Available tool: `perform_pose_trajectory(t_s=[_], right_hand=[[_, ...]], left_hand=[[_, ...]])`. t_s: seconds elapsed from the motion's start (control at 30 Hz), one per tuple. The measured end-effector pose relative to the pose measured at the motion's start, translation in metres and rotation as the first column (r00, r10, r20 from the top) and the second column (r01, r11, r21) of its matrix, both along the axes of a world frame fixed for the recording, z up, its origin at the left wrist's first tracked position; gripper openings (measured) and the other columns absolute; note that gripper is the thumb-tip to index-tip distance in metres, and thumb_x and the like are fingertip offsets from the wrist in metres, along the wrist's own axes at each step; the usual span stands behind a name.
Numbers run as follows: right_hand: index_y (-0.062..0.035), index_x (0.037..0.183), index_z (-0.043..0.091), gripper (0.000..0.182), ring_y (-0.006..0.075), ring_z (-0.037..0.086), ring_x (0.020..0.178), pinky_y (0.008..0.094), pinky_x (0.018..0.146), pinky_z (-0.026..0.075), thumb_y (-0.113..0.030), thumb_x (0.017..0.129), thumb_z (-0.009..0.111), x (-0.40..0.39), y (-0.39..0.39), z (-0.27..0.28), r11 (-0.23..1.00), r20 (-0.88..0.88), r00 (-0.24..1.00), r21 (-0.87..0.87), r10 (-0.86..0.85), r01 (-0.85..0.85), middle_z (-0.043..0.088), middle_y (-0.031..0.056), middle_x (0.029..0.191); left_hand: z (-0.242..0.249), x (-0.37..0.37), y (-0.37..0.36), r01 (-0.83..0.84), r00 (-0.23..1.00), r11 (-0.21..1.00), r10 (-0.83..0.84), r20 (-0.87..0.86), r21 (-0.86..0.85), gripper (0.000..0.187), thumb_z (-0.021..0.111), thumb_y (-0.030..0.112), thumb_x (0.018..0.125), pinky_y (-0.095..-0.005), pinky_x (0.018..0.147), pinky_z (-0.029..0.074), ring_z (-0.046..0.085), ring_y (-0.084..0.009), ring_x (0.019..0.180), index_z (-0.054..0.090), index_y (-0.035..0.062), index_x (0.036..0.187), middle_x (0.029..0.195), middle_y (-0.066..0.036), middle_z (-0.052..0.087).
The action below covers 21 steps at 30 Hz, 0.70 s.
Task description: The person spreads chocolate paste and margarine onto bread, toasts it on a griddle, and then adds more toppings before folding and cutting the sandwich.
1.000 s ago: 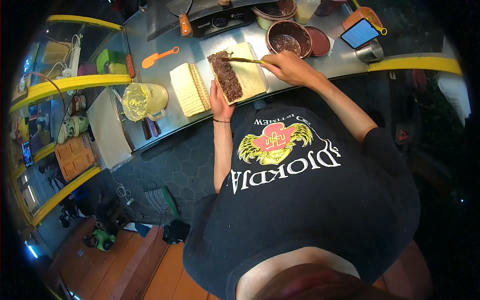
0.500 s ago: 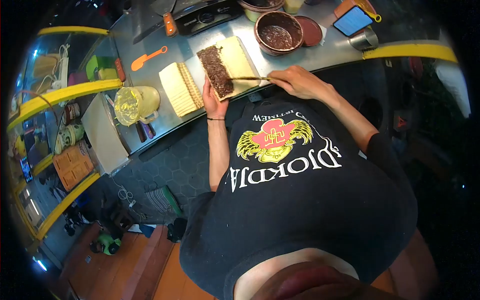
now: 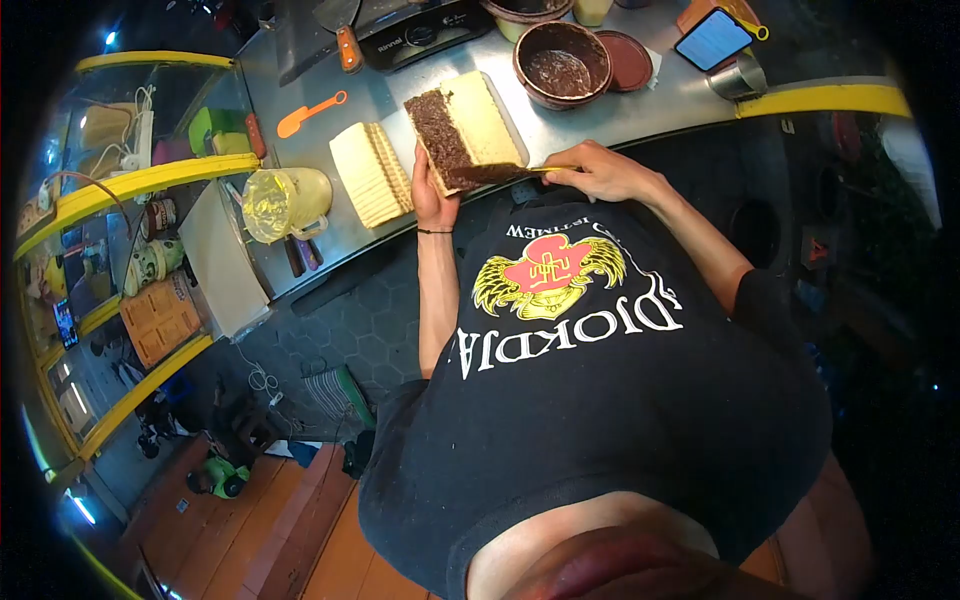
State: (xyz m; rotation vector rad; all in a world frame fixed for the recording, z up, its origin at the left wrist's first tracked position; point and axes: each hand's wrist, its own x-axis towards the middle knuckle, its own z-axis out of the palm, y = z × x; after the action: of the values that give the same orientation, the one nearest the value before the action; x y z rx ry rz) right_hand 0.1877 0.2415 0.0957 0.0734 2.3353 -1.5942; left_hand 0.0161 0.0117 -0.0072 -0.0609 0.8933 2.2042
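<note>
A slab of pale bread lies at the counter's near edge. Dark brown chocolate-like spread covers its left part; the right part is bare. My left hand is closed around the slab's lower left edge, fingers partly hidden beneath it. In my right hand is the yellow handle of a spreading knife. Its blade, coated in the brown spread, rests along the bread's near edge. Left of the slab stands a stack of bread slices.
Behind the bread sits a brown-smeared tub beside its reddish lid. A phone, metal cup, orange spatula, pale yellow pitcher, stove and orange-handled scraper occupy the steel counter.
The knife blade has shifted toward the bread's near edge and now shows its broad, spread-coated side. My left hand keeps its hold on the slab. The whole view has shifted slightly.
</note>
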Motion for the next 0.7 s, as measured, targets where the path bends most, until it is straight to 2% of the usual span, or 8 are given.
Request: perform_pose_trajectory(t_s=[0.03, 0.1, 0.17, 0.27, 0.3, 0.37, 0.47, 0.7], right_hand=[[0.0024, 0.100, 0.065, 0.028, 0.0223, 0.060, 0.056, 0.0348, 0.055, 0.048, -0.024, 0.098, 0.054, 0.000, -0.001, 0.000, 1.000, -0.006, 1.000, -0.002, 0.000, 0.000, 0.066, 0.0123, 0.073], [0.0028, 0.096, 0.065, 0.030, 0.0101, 0.054, 0.051, 0.0284, 0.046, 0.043, -0.025, 0.098, 0.054, -0.003, -0.005, -0.002, 0.958, 0.074, 0.987, -0.242, -0.140, 0.154, 0.060, 0.0038, 0.064], [0.0003, 0.094, 0.066, 0.029, 0.0091, 0.053, 0.049, 0.0254, 0.045, 0.041, -0.026, 0.098, 0.055, -0.011, -0.007, -0.009, 0.949, 0.073, 0.980, -0.243, -0.187, 0.199, 0.055, 0.0013, 0.060], [0.0004, 0.096, 0.067, 0.026, 0.0255, 0.061, 0.060, 0.0391, 0.059, 0.046, -0.023, 0.093, 0.056, -0.026, -0.002, 0.017, 0.992, -0.049, 0.995, 0.082, -0.090, 0.094, 0.060, 0.0158, 0.064], [0.0004, 0.096, 0.067, 0.026, 0.0255, 0.061, 0.060, 0.0391, 0.059, 0.046, -0.023, 0.093, 0.056, -0.026, 0.001, 0.017, 0.992, -0.049, 0.994, 0.084, -0.093, 0.097, 0.060, 0.0158, 0.064], [0.0000, 0.098, 0.065, 0.024, 0.0393, 0.062, 0.072, 0.0464, 0.069, 0.047, -0.020, 0.092, 0.055, -0.023, 0.006, 0.016, 0.958, -0.178, 0.974, 0.271, 0.141, -0.089, 0.063, 0.0223, 0.074], [0.0003, 0.095, 0.064, 0.022, 0.0449, 0.060, 0.078, 0.0509, 0.072, 0.046, -0.019, 0.092, 0.054, -0.016, 0.013, 0.028, 0.942, -0.108, 0.976, 0.300, 0.188, -0.149, 0.063, 0.0240, 0.079], [0.0008, 0.089, 0.059, 0.021, 0.0444, 0.059, 0.078, 0.0514, 0.070, 0.045, -0.020, 0.093, 0.055, -0.007, 0.005, 0.031, 0.911, -0.150, 0.963, 0.382, 0.226, -0.154, 0.061, 0.0238, 0.076]], left_hand=[[0.004, 0.001, 0.001, -0.013, 1.000, 1.000, 0.013, -0.028, 0.005, 0.044, 0.033, 0.033, 0.106, -0.0410, 0.105, 0.042, 0.054, -0.0242, 0.123, 0.046, 0.0065, 0.139, 0.133, -0.009, 0.058], [0.004, -0.002, 0.001, -0.032, 0.999, 0.999, 0.032, -0.029, 0.007, 0.043, 0.033, 0.032, 0.106, -0.0414, 0.106, 0.042, 0.054, -0.0244, 0.123, 0.047, 0.0075, 0.138, 0.133, -0.008, 0.058], [-0.012, -0.006, -0.004, 0.036, 0.999, 0.983, -0.041, 0.029, 0.180, 0.042, 0.032, 0.027, 0.106, -0.0410, 0.108, 0.040, 0.050, -0.0245, 0.128, 0.041, 0.0087, 0.142, 0.140, -0.008, 0.051], [-0.012, -0.004, -0.002, 0.011, 0.995, 0.978, -0.031, 0.093, 0.210, 0.042, 0.033, 0.029, 0.105, -0.0420, 0.107, 0.040, 0.053, -0.0255, 0.124, 0.045, 0.0074, 0.140, 0.137, -0.009, 0.054], [-0.012, -0.003, -0.001, 0.018, 0.991, 0.965, -0.051, 0.121, 0.260, 0.043, 0.033, 0.029, 0.105, -0.0424, 0.107, 0.040, 0.053, -0.0258, 0.123, 0.046, 0.0068, 0.139, 0.136, -0.009, 0.055], [-0.012, -0.003, 0.001, -0.004, 0.989, 0.976, -0.028, 0.145, 0.219, 0.043, 0.034, 0.030, 0.105, -0.0433, 0.107, 0.040, 0.055, -0.0266, 0.122, 0.050, 0.0060, 0.137, 0.133, -0.010, 0.058], [-0.017, -0.003, 0.000, -0.039, 0.970, 0.998, 0.026, 0.242, 0.047, 0.043, 0.038, 0.034, 0.103, -0.0443, 0.105, 0.042, 0.056, -0.0278, 0.120, 0.054, 0.0063, 0.131, 0.130, -0.009, 0.060], [-0.013, -0.004, 0.002, -0.032, 0.970, 0.999, 0.021, 0.241, 0.041, 0.043, 0.037, 0.034, 0.103, -0.0438, 0.105, 0.042, 0.056, -0.0274, 0.120, 0.054, 0.0064, 0.131, 0.130, -0.009, 0.060]])
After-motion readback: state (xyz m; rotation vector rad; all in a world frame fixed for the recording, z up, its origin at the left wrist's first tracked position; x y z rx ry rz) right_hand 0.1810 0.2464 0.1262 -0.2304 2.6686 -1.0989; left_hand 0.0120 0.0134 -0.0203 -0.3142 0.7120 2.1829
